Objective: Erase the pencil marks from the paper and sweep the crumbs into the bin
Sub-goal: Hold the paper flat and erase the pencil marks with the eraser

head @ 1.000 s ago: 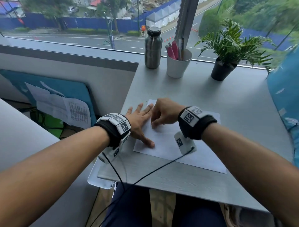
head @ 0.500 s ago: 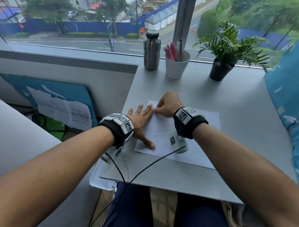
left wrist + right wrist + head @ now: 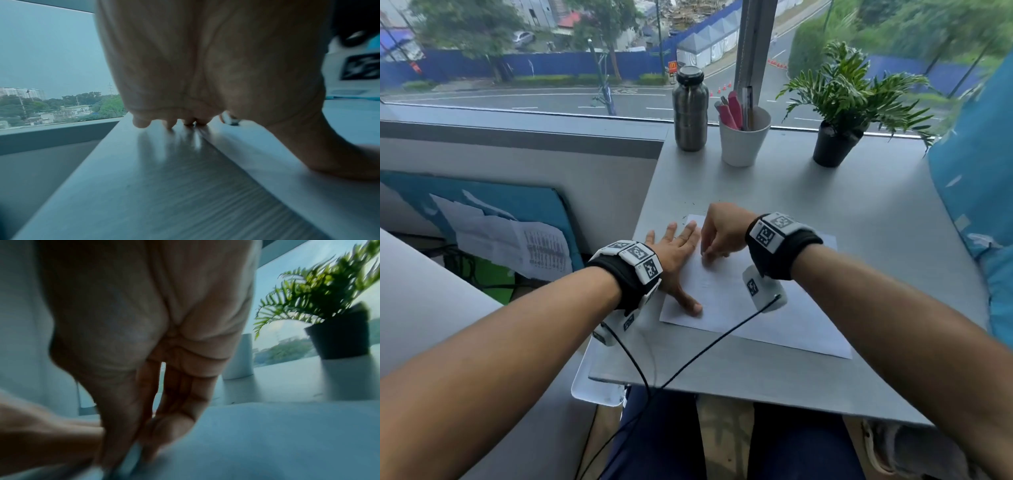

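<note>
A white sheet of paper (image 3: 726,301) lies on the grey table (image 3: 859,212), with faint marks near its middle. My left hand (image 3: 677,251) lies flat with spread fingers on the sheet's left edge; the thumb presses on the paper. My right hand (image 3: 722,233) is curled, fingertips down on the sheet beside the left fingers. It pinches a small white eraser (image 3: 228,119), which is blurred and mostly hidden in the right wrist view. Dark crumbs (image 3: 690,209) are scattered by the sheet's far left corner. A white bin (image 3: 594,385) sits below the table's near left corner.
At the back of the table, along the window, stand a steel bottle (image 3: 690,109), a white cup with pens (image 3: 743,137) and a potted plant (image 3: 837,137). A blue cushion (image 3: 976,205) leans at the right edge. Sensor cables (image 3: 688,363) trail over the near edge.
My right hand pushed away along the sheet's far left part and has come back towards me a little. The left hand has stayed flat on the paper.
</note>
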